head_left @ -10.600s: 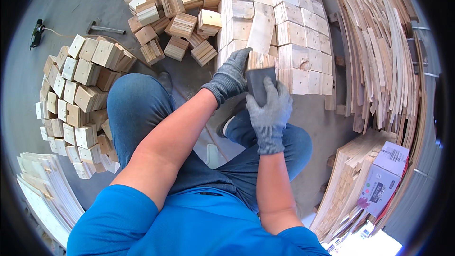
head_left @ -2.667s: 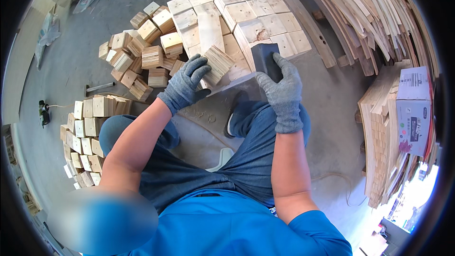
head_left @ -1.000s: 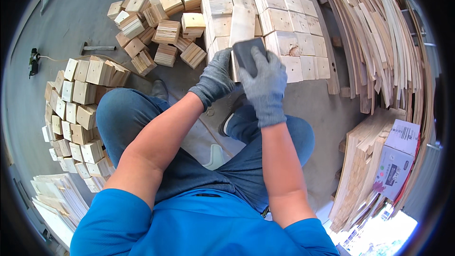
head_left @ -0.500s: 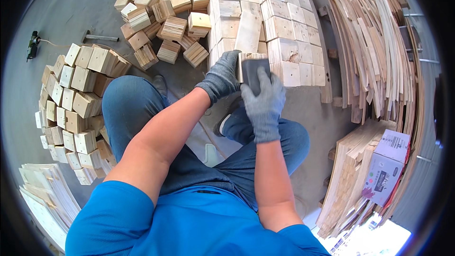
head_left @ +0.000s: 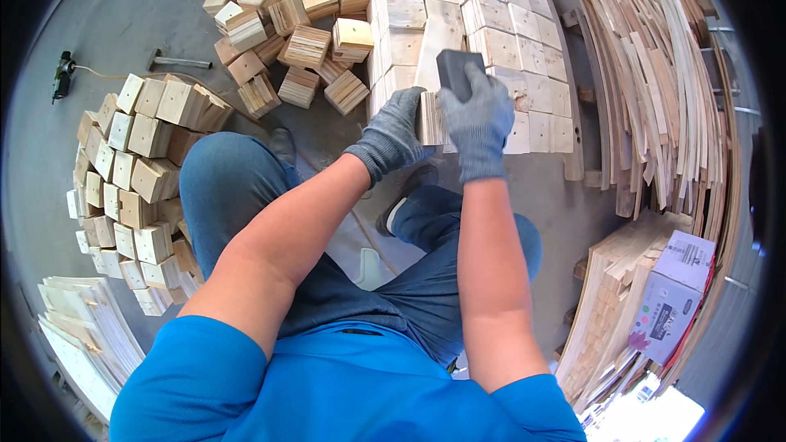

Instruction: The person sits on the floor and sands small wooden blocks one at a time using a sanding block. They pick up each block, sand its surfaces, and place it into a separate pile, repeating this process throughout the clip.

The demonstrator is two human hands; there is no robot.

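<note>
In a grey knit glove, my left hand (head_left: 395, 133) is closed on the left side of a layered wooden block (head_left: 429, 118), held upright at the near edge of the block stack. My right hand (head_left: 481, 115), gloved the same way, grips a dark grey sanding block (head_left: 457, 72). The sanding block sits just beyond and above the wooden block; whether the two touch I cannot tell. Behind them a flat pale board (head_left: 438, 47) lies on the neat stack of wooden blocks (head_left: 496, 42).
Loose wooden blocks (head_left: 304, 46) lie heaped beyond my left knee, and more (head_left: 133, 188) are piled at the left. A hammer (head_left: 182, 61) and a green power tool (head_left: 63, 75) rest on the floor. Long wood strips (head_left: 647, 74) and a cardboard box (head_left: 673, 295) stand at the right.
My right hand has moved away from me and slightly right, carrying the sanding block off the wooden block's face. My left hand keeps its hold. The whole view has shifted a little.
</note>
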